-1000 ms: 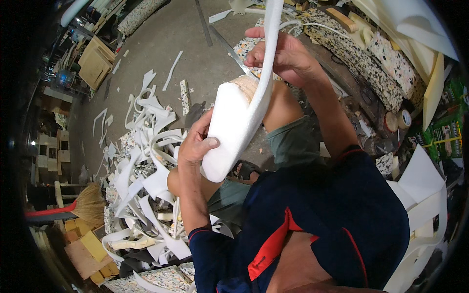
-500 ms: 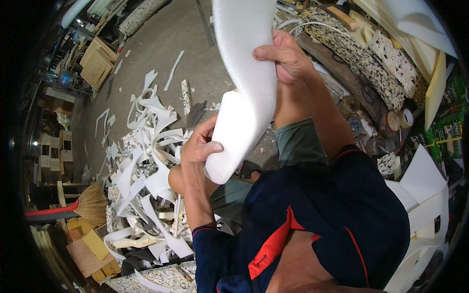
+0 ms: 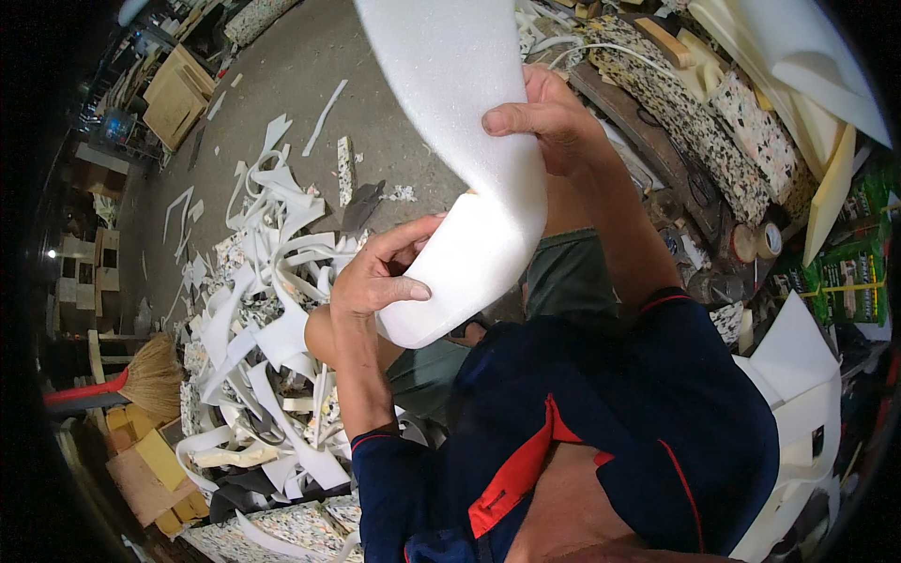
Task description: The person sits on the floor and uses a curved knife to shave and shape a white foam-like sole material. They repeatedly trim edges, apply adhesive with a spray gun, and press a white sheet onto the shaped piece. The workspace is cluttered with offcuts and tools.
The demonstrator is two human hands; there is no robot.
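A long piece of white foam point(image 3: 469, 225) bends in front of me, its upper part running out past the top edge of the view. My left hand point(image 3: 385, 272) grips the lower end, thumb on the near face and fingers behind the edge. Higher up, my right hand point(image 3: 544, 117) pinches the right edge, its thumb lying across the face and its other fingers partly hidden behind. Between the two hands the foam is curved, with its lower end angled toward the lower left.
White foam offcuts point(image 3: 272, 328) lie heaped at my left, beside a broom point(image 3: 150, 375). Speckled foam slabs point(image 3: 694, 122) and tape rolls point(image 3: 755, 241) are on the right. Green packages point(image 3: 849, 272) stand at the far right. Loose strips point(image 3: 326, 117) lie on the grey floor point(image 3: 291, 66).
The foam's upper part has swung left and its bend has become rounder. My left hand has shifted slightly left and up, while my right hand has moved slightly down; both keep their grip.
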